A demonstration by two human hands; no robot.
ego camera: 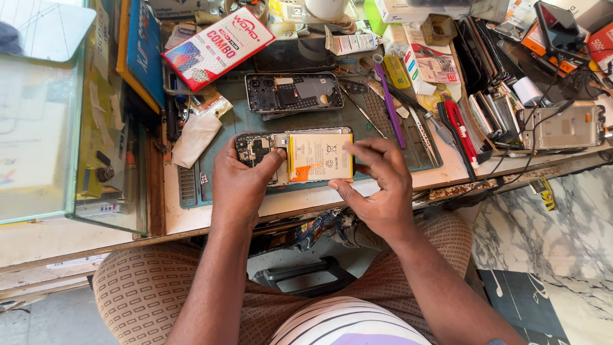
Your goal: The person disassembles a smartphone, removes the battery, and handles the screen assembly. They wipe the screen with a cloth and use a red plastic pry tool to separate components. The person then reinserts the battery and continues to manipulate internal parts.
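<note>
Yellow-edged and cream-faced, the flat rectangular phone battery (320,157) sits in the opened black smartphone body (290,156), whose back cover is already off so that the dark circuit board (254,148) at its left end lies bare. As a judgement, the opening work is done; whether the battery is fully seated or being lifted cannot be told, and the phone has yet to be closed.

The phone lies on a grey-green rubber work mat (230,121) near the front edge of the table (300,203). The left hand (239,185) comes from 6 o'clock of the phone's board end, its thumb pressing where the board meets the battery, pinning the phone down. The right hand (377,185) sits at 4 o'clock of the battery, fingers curled over its right edge and thumb under the lower edge, gripping that corner.

At 12 o'clock of the phone lies a second opened phone frame (294,92). At 2 o'clock lie a purple plastic pry stick (389,105) and metal tweezers (423,134); a red and white cardboard box (217,48) lies at 11 o'clock.
</note>
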